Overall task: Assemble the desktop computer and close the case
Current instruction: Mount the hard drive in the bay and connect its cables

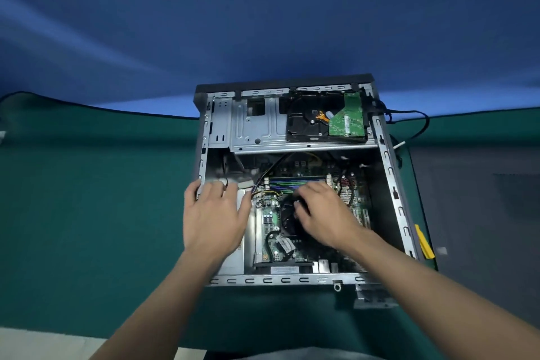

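Blue backdrop rises behind a green mat on the worktop, where the open computer case lies on its side. Over its left edge the left hand lies flat, fingers spread. The right hand curls its fingers onto the black cooler fan, and blur hides whether it grips

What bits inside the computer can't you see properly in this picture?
Head view, the only one:
1. Black fan: mostly hidden under the right hand; what its fingertips touch cannot be told.
2. White connector: blurred, partly behind the left hand.
3. Green circuit board at the far end: print too small to read.
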Demonstrator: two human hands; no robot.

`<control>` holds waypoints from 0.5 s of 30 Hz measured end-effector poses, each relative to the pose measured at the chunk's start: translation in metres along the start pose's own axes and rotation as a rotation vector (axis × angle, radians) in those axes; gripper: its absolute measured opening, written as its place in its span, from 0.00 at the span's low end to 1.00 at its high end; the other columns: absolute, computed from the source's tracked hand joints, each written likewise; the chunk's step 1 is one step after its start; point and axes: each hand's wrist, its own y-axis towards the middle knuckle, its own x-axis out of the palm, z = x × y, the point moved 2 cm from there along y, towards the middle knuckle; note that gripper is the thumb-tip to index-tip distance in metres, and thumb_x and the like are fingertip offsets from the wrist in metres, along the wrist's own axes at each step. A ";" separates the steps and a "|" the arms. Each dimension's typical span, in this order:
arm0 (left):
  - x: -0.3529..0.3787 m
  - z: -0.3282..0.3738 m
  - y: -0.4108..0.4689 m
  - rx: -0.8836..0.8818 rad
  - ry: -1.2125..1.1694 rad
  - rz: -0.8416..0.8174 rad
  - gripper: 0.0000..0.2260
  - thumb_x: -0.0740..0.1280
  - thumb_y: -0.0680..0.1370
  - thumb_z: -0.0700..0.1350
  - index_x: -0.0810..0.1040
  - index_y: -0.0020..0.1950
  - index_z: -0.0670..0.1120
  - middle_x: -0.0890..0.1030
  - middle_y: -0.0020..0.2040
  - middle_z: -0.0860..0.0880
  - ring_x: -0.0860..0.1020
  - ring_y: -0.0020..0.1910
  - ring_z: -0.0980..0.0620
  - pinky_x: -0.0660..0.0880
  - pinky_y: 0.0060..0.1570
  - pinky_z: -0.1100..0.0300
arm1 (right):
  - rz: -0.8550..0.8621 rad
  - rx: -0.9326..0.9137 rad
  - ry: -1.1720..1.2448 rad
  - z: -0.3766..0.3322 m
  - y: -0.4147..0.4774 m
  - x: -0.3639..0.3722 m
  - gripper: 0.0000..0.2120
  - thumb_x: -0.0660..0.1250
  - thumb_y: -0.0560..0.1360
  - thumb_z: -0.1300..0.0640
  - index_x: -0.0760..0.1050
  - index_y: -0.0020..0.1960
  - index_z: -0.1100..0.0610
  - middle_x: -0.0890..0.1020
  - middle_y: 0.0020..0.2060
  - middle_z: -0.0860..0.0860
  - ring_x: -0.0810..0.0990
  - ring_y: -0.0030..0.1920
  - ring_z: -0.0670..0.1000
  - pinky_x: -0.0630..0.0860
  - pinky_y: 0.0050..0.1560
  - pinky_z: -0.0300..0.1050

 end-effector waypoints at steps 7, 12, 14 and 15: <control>0.000 0.001 0.004 0.054 0.014 -0.013 0.24 0.42 0.81 0.55 0.77 0.49 0.50 0.79 0.45 0.53 0.77 0.51 0.50 0.47 0.74 0.35 | 0.072 0.110 0.089 0.004 0.015 0.008 0.11 0.61 0.79 0.58 0.76 0.58 0.59 0.80 0.53 0.53 0.75 0.55 0.52 0.71 0.58 0.46; 0.005 0.001 0.004 -0.001 -0.058 0.085 0.19 0.53 0.79 0.55 0.79 0.42 0.47 0.80 0.39 0.51 0.78 0.44 0.48 0.63 0.66 0.38 | 0.156 0.056 0.089 -0.006 0.035 0.006 0.10 0.64 0.77 0.60 0.78 0.57 0.58 0.81 0.51 0.52 0.75 0.52 0.52 0.72 0.55 0.46; 0.007 0.001 0.004 -0.013 -0.075 0.111 0.17 0.56 0.78 0.54 0.79 0.41 0.47 0.80 0.39 0.50 0.77 0.42 0.47 0.67 0.59 0.41 | 0.138 0.020 0.075 -0.013 0.048 0.009 0.09 0.64 0.77 0.59 0.78 0.56 0.57 0.81 0.50 0.52 0.75 0.52 0.53 0.72 0.53 0.47; 0.007 0.001 0.004 -0.014 -0.078 0.124 0.16 0.57 0.78 0.54 0.79 0.41 0.47 0.80 0.39 0.50 0.77 0.42 0.47 0.68 0.57 0.43 | 0.114 0.005 0.060 -0.016 0.055 0.011 0.09 0.64 0.77 0.58 0.77 0.55 0.57 0.81 0.49 0.52 0.75 0.51 0.53 0.72 0.52 0.47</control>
